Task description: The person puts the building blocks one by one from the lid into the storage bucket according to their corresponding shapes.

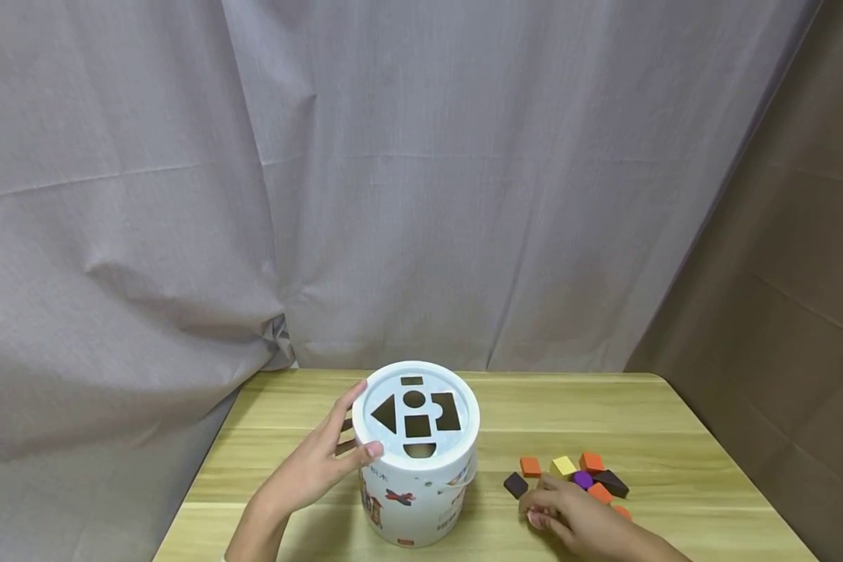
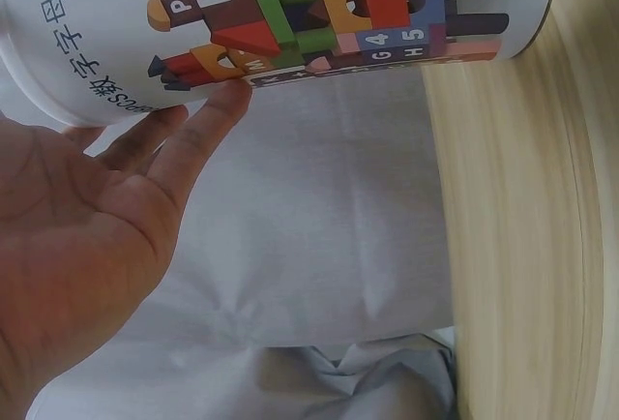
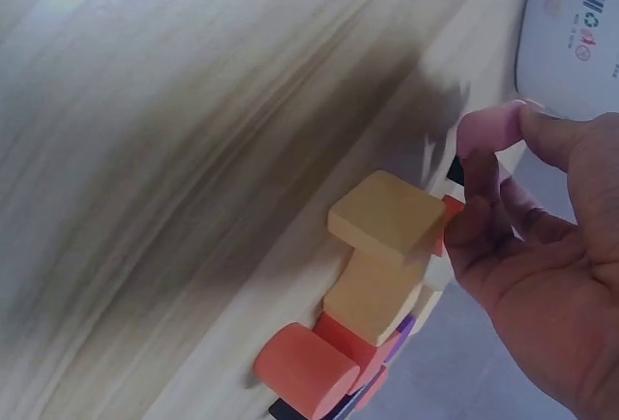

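If the right fingers (image 3: 473,229) slacken, the pink block (image 3: 490,128) pinched at frame right could drop; left fingers (image 1: 339,410) spread wide.

One bench (image 1: 674,437), one bucket (image 1: 410,507), one lid (image 1: 386,442) with six holes (image 1: 417,426). One left hand (image 1: 312,470), one right hand (image 1: 576,519). Among the blocks that show: four orange blocks (image 1: 592,463), three yellow blocks (image 3: 387,215), two black blocks (image 1: 516,485), one purple block (image 1: 582,480), one pink block (image 3: 491,128).
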Available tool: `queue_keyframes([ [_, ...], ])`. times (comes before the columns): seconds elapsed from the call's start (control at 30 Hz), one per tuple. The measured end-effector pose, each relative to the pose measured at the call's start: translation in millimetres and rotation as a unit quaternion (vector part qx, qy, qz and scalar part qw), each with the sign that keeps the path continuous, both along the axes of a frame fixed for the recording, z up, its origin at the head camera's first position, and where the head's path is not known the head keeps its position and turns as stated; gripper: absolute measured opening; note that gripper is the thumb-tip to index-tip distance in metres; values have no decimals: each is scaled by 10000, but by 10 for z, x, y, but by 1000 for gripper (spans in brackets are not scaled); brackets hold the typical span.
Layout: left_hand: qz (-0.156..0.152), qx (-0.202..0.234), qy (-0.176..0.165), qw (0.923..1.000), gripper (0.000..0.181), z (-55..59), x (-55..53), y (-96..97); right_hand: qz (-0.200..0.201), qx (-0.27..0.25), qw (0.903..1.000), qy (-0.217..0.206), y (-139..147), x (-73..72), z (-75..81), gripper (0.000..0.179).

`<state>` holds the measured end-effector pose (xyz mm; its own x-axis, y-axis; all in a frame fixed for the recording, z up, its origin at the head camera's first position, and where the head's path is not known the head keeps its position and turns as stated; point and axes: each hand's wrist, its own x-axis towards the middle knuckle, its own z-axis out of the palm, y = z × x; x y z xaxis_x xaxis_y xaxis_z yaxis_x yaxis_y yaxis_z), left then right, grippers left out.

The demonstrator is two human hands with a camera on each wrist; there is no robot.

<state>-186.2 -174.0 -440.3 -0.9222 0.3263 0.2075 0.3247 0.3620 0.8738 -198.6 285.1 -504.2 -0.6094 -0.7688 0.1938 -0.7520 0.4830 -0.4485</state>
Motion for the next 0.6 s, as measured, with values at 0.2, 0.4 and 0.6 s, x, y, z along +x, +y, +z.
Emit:
queue_keyframes([
  [0.2, -38, 59, -30, 10000, 94, -15, -2, -5, 242, -139, 9989, -364, 14, -33, -30, 16],
  [0.4, -51, 62, -6, 10000, 94, -7, -5, -1, 93, -238, 9988, -428, 15, -12, -41, 14],
  [0.6, -14, 13, -2, 10000, 94, -11, 2, 2, -111, -319, 9987, -387, 6, 22, 54, 11],
])
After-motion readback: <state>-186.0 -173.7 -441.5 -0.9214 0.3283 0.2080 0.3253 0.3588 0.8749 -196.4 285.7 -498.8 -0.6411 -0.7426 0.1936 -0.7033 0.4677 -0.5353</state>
